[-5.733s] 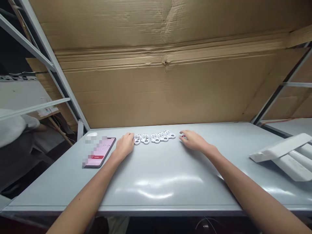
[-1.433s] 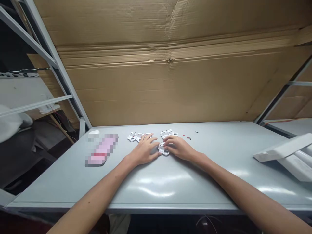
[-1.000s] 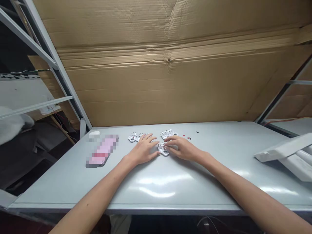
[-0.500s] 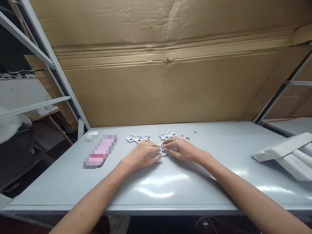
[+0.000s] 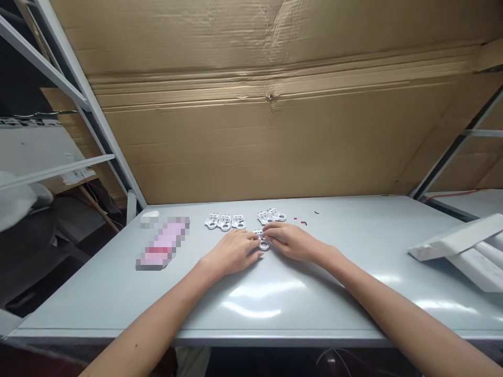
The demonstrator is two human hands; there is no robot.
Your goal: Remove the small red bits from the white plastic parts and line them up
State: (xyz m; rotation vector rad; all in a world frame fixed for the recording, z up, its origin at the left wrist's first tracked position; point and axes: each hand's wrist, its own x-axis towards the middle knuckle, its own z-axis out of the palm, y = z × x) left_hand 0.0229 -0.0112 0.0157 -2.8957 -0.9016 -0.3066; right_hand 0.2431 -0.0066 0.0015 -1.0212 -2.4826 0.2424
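One cardboard sheet (image 5: 267, 141): I had it filling the view behind the bench, tan and creased across the middle.
One metal rack frame (image 5: 73, 84): it ran diagonally up the left side of my view.
One grey bench top (image 5: 98, 298): it carried everything I was watching, with glare across its near half.
White angled profiles (image 5: 459, 246): they lay stacked at the bench's right end, well apart from the hands.
Phone (image 5: 163, 243): it lay pixelated on the bench, left of the hands, with a small white object (image 5: 150, 214) just beyond it.
Left hand (image 5: 231, 253): it rested low on the bench, its fingertips (image 5: 255, 246) narrowly curled against the left side of the held piece; I could not tell whether they gripped it.
Right hand (image 5: 293, 242): its fingers (image 5: 271, 230) were drawn narrow, pinching that piece from the upper right.
White perforated piece (image 5: 262, 240): it sat between both hands, its ring end toward me, just above the bench.
Three white moulded pieces (image 5: 225, 222): they lay in a row beyond the left hand.
Overlapped white pieces (image 5: 271, 215): they lay beyond the right hand; I could not count them exactly.
Scraps: red bits (image 5: 301, 222) lay just right of them, and a dark bit (image 5: 316, 212) lay farther right.
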